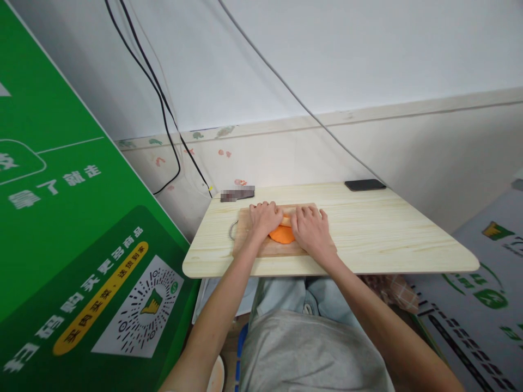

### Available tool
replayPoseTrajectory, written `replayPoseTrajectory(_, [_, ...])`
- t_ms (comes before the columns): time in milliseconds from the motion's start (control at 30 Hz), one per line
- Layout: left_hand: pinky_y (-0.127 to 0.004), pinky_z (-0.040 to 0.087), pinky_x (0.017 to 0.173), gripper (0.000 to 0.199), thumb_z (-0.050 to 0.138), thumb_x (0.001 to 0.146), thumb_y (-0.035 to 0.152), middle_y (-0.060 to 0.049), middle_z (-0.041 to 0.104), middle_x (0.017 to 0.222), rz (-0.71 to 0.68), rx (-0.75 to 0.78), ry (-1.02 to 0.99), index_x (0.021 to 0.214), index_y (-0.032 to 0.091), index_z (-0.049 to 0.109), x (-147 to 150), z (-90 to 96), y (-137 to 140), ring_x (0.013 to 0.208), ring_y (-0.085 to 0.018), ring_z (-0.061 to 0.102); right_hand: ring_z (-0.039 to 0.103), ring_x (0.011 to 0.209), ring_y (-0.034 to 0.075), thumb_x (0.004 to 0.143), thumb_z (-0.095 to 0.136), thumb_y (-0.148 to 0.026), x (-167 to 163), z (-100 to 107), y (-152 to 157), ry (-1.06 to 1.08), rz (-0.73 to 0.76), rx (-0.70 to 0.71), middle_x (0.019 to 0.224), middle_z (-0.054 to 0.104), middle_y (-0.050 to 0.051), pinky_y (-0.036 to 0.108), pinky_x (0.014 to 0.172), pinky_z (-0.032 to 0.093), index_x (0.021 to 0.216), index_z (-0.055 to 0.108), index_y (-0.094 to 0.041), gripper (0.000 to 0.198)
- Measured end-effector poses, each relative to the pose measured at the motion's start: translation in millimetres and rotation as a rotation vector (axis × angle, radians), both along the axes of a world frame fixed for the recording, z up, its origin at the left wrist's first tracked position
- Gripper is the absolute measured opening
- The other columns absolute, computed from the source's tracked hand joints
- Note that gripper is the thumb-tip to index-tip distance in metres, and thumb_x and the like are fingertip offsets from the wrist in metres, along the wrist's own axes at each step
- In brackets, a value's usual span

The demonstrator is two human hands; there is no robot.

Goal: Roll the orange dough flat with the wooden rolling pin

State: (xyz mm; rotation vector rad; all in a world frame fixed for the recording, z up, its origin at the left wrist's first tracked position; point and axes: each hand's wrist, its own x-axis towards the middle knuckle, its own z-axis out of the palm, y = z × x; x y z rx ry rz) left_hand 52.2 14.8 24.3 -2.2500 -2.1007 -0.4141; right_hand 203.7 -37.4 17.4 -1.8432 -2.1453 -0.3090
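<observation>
A flat sheet of orange dough or clay (283, 236) lies on a wooden board (261, 251) with a metal loop handle at its left side. Across the sheet's far part runs a light wooden rolling pin (286, 221), of which only a short middle piece shows between the hands. My left hand (265, 218) is closed over the pin's left end. Over its right end, my right hand (310, 226) is closed in the same way. Both ends of the pin are hidden beneath my fingers.
The board rests on a pale wooden table (392, 234). At the back stand a black phone (365, 185) on the right and a dark, blurred-out object (237, 194) on the left. A green printed panel (134, 234) rises at the left; cables (163, 103) hang along the wall.
</observation>
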Motion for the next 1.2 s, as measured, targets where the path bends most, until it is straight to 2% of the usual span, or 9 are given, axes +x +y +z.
replayPoseTrajectory(167, [-0.049,0.041,0.106,0.039,0.041,0.108,0.036,-0.013,0.079,0.125,0.013,0.0,-0.012,0.115,0.022,0.076,0.6,-1.4,1.4,0.115,-0.03,0.071,0.055,0.125,0.034,0.112,0.027,-0.032,-3.1,-1.1,-3.8,0.006,-0.01,0.001,0.133,0.071,0.019,0.046,0.11,0.031,0.126,0.069,-0.015,0.047])
replayPoseTrajectory(367, [-0.047,0.043,0.105,0.041,0.039,0.11,0.037,-0.013,0.079,0.124,0.011,0.019,0.015,0.115,0.021,0.077,0.1,-4.1,4.5,0.115,-0.03,0.072,0.058,0.122,0.034,0.111,0.028,-0.031,5.6,-3.6,16.8,-0.029,0.034,0.009,0.128,0.073,0.019,0.046,0.105,0.036,0.122,0.07,-0.015,0.046])
replayPoseTrajectory(567, [-0.045,0.046,0.101,0.045,0.038,0.111,0.039,-0.014,0.08,0.123,0.005,0.029,0.039,0.116,0.02,0.077,-0.7,-4.5,9.1,0.113,-0.031,0.073,0.06,0.129,0.035,0.108,0.037,-0.042,10.4,-0.1,53.8,0.018,-0.024,-0.137,0.137,0.071,0.021,0.047,0.107,0.041,0.13,0.07,-0.012,0.05])
replayPoseTrajectory(733, [-0.047,0.044,0.101,0.048,0.035,0.112,0.04,-0.015,0.081,0.12,-0.011,0.043,0.051,0.114,0.018,0.078,-1.7,-5.1,10.1,0.111,-0.031,0.074,0.057,0.134,0.037,0.108,0.036,-0.05,14.5,6.0,80.3,0.06,-0.023,-0.283,0.145,0.066,0.022,0.05,0.108,0.043,0.14,0.067,-0.015,0.057])
replayPoseTrajectory(967, [-0.048,0.043,0.103,0.05,0.033,0.113,0.04,-0.016,0.08,0.123,-0.016,0.044,0.054,0.117,0.018,0.078,-2.4,-7.7,11.4,0.113,-0.032,0.073,0.057,0.135,0.039,0.106,0.036,-0.048,16.8,6.2,93.8,0.037,0.007,-0.294,0.146,0.064,0.022,0.055,0.109,0.043,0.144,0.067,-0.018,0.058])
replayPoseTrajectory(1200, [-0.048,0.044,0.103,0.048,0.035,0.112,0.04,-0.016,0.08,0.121,-0.011,0.043,0.044,0.114,0.019,0.078,-2.5,-8.5,12.2,0.112,-0.031,0.073,0.057,0.132,0.038,0.106,0.037,-0.045,17.1,10.0,98.1,0.008,0.031,-0.31,0.145,0.064,0.022,0.052,0.107,0.044,0.14,0.07,-0.018,0.055])
